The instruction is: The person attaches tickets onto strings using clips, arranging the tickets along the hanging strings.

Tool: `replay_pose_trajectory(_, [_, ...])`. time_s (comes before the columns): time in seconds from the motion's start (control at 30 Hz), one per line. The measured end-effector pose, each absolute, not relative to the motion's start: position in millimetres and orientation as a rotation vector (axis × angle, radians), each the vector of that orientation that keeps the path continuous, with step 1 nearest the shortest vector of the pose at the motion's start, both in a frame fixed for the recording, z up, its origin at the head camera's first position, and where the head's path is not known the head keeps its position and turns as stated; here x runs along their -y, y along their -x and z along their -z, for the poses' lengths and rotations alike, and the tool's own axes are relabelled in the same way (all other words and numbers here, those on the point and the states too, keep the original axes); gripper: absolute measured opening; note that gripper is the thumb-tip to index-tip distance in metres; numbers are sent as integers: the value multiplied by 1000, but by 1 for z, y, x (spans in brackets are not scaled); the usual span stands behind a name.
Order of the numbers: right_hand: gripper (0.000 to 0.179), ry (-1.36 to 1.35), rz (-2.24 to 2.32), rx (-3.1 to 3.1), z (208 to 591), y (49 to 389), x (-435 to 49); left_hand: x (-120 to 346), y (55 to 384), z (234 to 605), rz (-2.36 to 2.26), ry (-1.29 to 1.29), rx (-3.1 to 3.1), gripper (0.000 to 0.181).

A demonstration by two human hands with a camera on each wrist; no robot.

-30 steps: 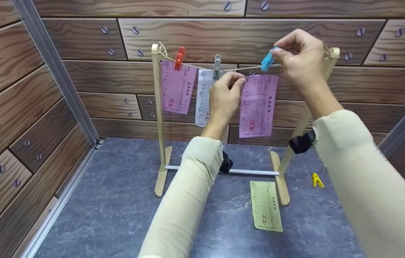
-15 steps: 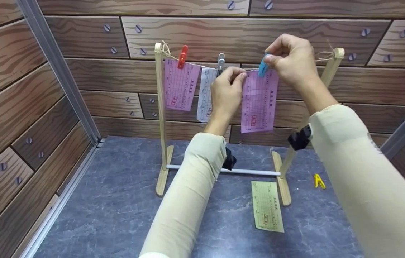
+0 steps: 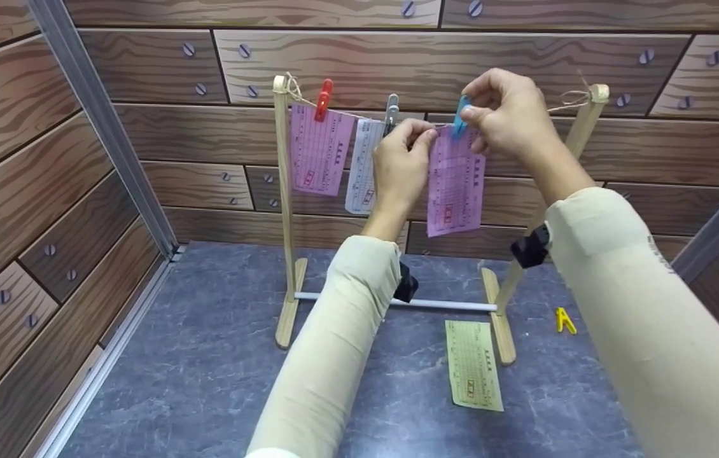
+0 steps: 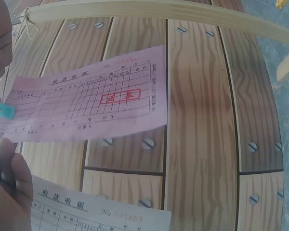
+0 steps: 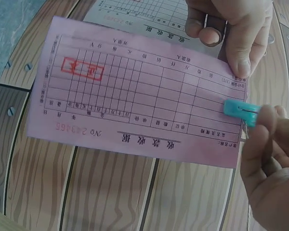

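A pink receipt slip (image 3: 455,184) hangs at the twine, its top left corner pinched between thumb and fingers of my left hand (image 3: 401,165). On its top edge sits a blue clothespin (image 3: 460,117), which my right hand (image 3: 512,114) pinches. In the right wrist view the clothespin (image 5: 241,112) reaches over the slip's edge (image 5: 135,96). Left of these, a grey clothespin (image 3: 392,109) holds a white slip (image 3: 362,168), partly behind my left hand. A red clothespin (image 3: 323,102) holds another pink slip (image 3: 320,152).
The twine runs between two wooden posts (image 3: 286,191) joined low down by a white rod (image 3: 448,305). A yellow-green slip (image 3: 474,366) lies on the grey tabletop (image 3: 207,369), with a yellow clothespin (image 3: 565,320) to its right. A wood-patterned wall (image 3: 448,63) stands behind.
The pink slip has risen to the twine. My right hand has brought the blue clothespin left and down, from the twine onto the slip's top edge. My left hand keeps its pinch.
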State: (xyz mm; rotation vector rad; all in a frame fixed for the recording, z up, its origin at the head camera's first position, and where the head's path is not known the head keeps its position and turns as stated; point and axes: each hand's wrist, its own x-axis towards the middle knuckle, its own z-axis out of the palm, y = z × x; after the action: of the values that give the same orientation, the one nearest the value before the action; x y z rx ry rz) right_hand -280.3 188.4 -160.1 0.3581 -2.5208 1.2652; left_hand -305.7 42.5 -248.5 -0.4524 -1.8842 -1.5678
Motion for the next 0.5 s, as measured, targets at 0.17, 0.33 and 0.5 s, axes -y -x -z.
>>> replay_pose_trajectory(0.17, [39, -377, -1351, 2549, 161, 277, -191, -43, 304, 250, 1558, 442, 1903, 12])
replay_pose_trajectory(0.33, [52, -367, -1422, 2494, 163, 270, -194, -43, 300, 258, 1577, 437, 1917, 21])
replay_pose_trajectory(0.5, [43, -367, -1472, 2333, 170, 264, -200, -43, 297, 270, 1620, 428, 1936, 28])
